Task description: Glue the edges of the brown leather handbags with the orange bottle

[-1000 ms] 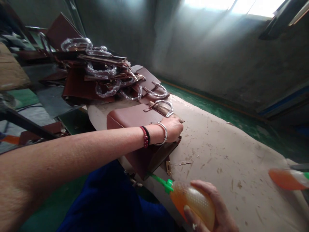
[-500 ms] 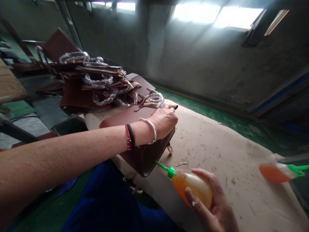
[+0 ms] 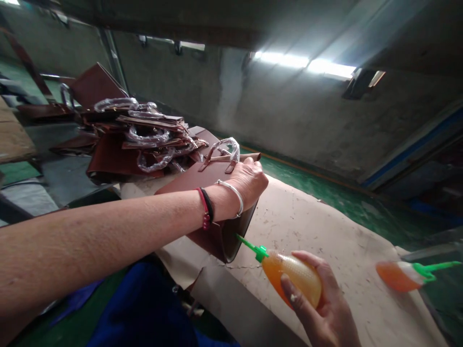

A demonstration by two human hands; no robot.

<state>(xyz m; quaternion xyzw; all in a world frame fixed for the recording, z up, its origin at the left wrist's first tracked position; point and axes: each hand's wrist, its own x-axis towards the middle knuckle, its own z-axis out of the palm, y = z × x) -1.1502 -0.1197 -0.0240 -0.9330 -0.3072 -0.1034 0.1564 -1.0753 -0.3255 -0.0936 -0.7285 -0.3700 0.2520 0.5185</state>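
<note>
Nearest the camera, the right hand (image 3: 321,311) wraps its grip around an orange bottle (image 3: 294,282), thumb and fingers pressed on the soft, dimpled body. The bottle lies tilted, and its green nozzle (image 3: 249,245) points up and left at the lower edge of a brown bag (image 3: 217,231). The tip is just beside that edge; whether it touches cannot be told.

The bare left arm reaches across from the left. Red and black bands (image 3: 205,212) and a silver bangle (image 3: 235,195) sit on the wrist. The left hand (image 3: 248,180) rests on the top of the bag, its grip curled shut over the upper rim. The bag stands tilted at the near-left edge of the counter (image 3: 325,226), whose pale cover is scuffed and flecked. A handle (image 3: 226,146) wrapped in clear plastic rises just behind the fingers.

A second bottle (image 3: 398,275), orange with a green nozzle, lies on the counter's right side, well apart from the bag.

Farther left, a pile (image 3: 133,140) of brown bags with wrapped handles lies behind the held bag. A grey wall (image 3: 289,115) closes the back.
</note>
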